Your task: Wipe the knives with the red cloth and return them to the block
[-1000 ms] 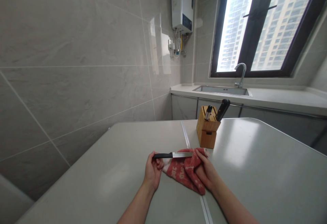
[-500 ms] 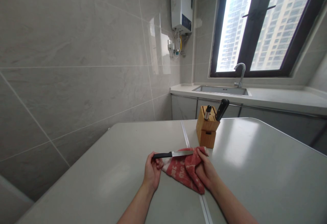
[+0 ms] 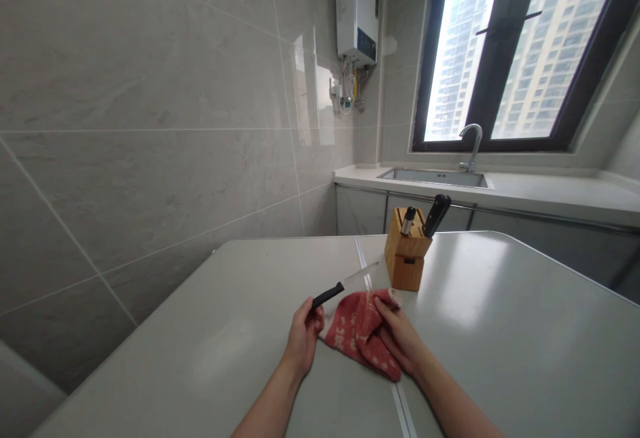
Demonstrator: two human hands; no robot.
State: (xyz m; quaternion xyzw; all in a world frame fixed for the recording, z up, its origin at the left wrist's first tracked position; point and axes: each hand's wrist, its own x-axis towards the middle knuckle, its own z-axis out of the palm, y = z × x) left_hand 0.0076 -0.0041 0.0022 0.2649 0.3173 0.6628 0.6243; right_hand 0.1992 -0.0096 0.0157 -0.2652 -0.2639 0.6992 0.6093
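A black-handled knife (image 3: pixel 329 295) is gripped at the end of its handle by my left hand (image 3: pixel 304 335). Its blade points up and to the right, above the cloth and apart from it. My right hand (image 3: pixel 399 335) is closed on a red and white patterned cloth (image 3: pixel 357 331), which hangs in folds between the hands. The cloth's left corner reaches the fingers of my left hand. Just beyond the cloth stands a wooden knife block (image 3: pixel 406 261), with a large black-handled knife (image 3: pixel 437 215) and a smaller dark-and-silver handle (image 3: pixel 407 221) in its slots.
The pale table (image 3: pixel 240 291) has a metal strip (image 3: pixel 400 405) running across it. Behind it is a counter (image 3: pixel 540 186) with a sink (image 3: pixel 435 177) and a faucet (image 3: pixel 471 145). A tiled wall (image 3: pixel 150 178) borders the left side.
The knife's blade has come away from the cloth and tilted upward, its tip now nearer the knife block. My right hand has shifted slightly left with the cloth.
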